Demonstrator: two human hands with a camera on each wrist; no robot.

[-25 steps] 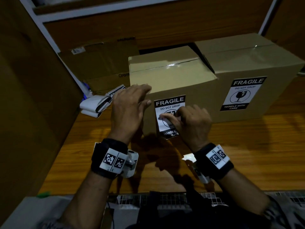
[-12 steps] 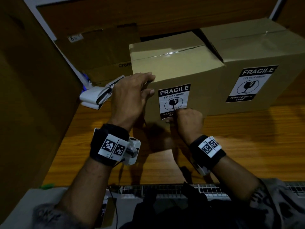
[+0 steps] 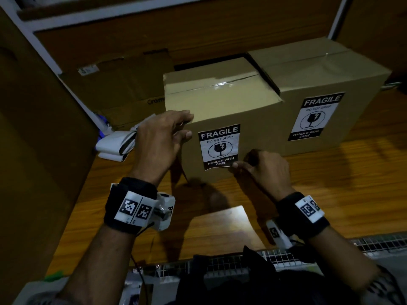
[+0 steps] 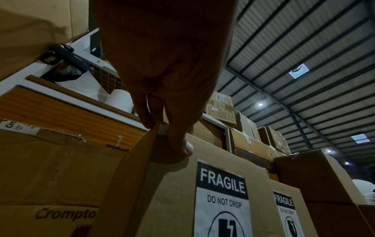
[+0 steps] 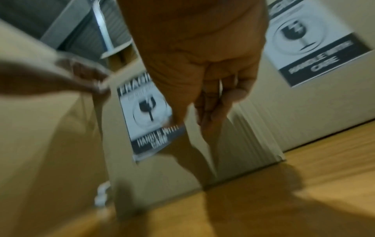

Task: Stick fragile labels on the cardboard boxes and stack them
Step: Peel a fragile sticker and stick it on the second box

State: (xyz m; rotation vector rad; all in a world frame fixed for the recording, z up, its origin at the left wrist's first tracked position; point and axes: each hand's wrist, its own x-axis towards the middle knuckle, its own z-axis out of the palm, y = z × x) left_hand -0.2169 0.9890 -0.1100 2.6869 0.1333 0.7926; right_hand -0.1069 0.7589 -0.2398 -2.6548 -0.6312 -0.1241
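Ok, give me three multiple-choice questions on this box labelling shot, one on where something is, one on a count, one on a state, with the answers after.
1. Where does the left hand rest?
A. on the near box's upper left corner
B. flat on the table
C. on the far box's label

2. How many boxes show a fragile label on the front?
A. one
B. two
C. four

3. How does the near box's label lie?
A. stuck on, bottom left corner lifting slightly
B. peeled off and lying on the table
C. upside down

Answers: 1 A, its fingers lie over the edge of the near box. 2 B, the far box has a label too. 3 A, the corner curls; the right hand is at the bottom edge.
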